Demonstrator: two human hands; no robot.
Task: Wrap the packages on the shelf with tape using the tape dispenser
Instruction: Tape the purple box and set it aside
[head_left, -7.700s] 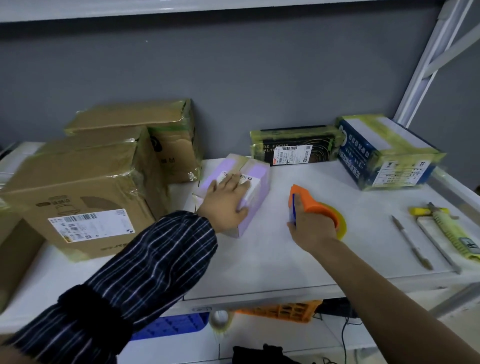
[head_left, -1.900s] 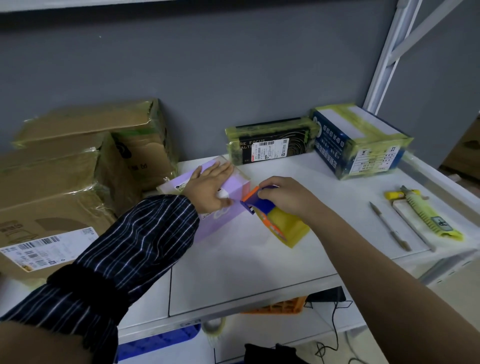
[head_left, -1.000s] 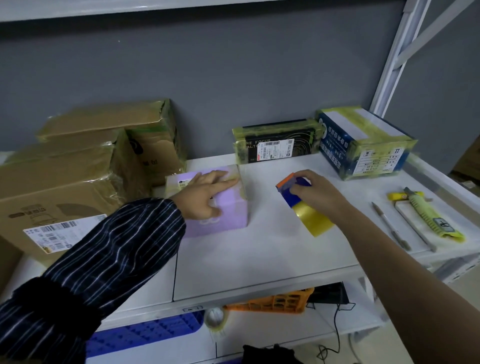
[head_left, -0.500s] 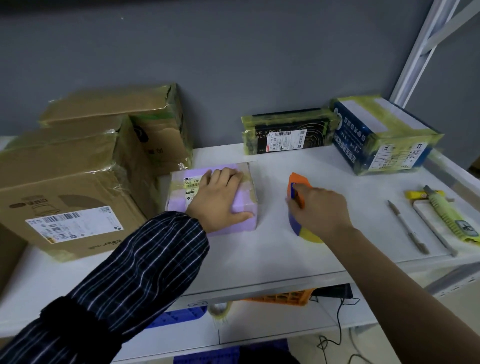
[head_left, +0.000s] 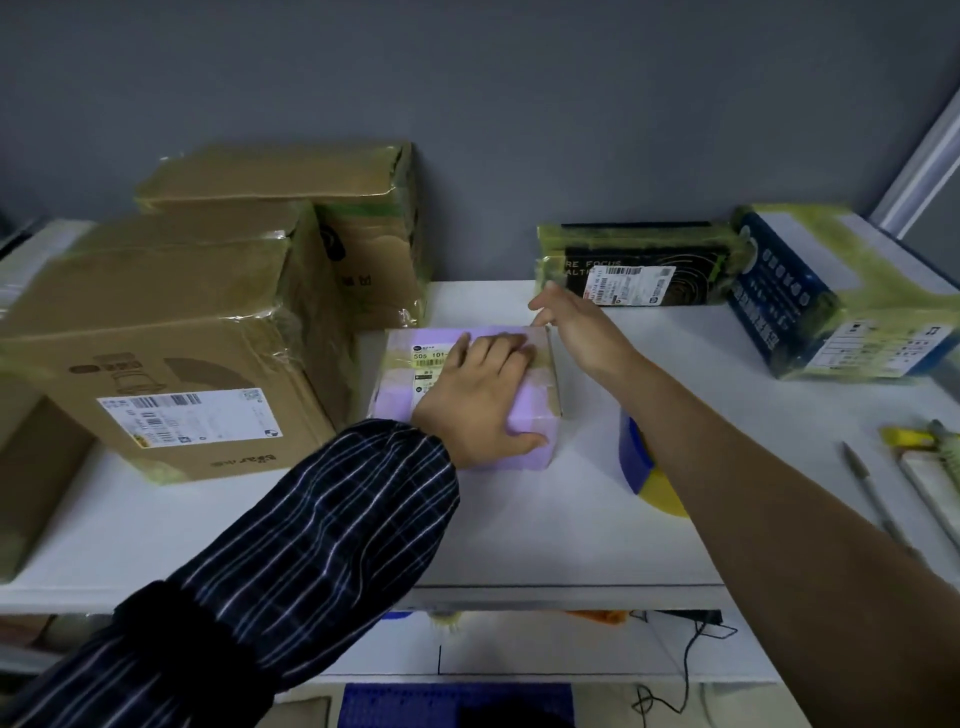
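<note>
A small purple package (head_left: 400, 400) with yellowish tape bands and a white label lies on the white shelf (head_left: 519, 535). My left hand (head_left: 478, 395) rests flat on its top, thumb down over the near edge. My right hand (head_left: 582, 332) reaches to the package's far right corner, fingers extended and touching the taped edge. The tape dispenser (head_left: 636, 457), blue with a yellow tape roll, stands on the shelf to the right of the package, partly hidden under my right forearm. Neither hand holds it.
Two taped cardboard boxes (head_left: 171, 364) (head_left: 332, 208) stand at the left, close to the purple package. A taped black package (head_left: 639, 265) and a blue box (head_left: 831, 291) sit at the back right. A pen (head_left: 872, 499) and a yellow knife (head_left: 935, 447) lie at the right edge.
My right hand has let go of the tape dispenser, left it standing on the shelf, and moved forward to the package's far right corner. My left hand stays on the package.
</note>
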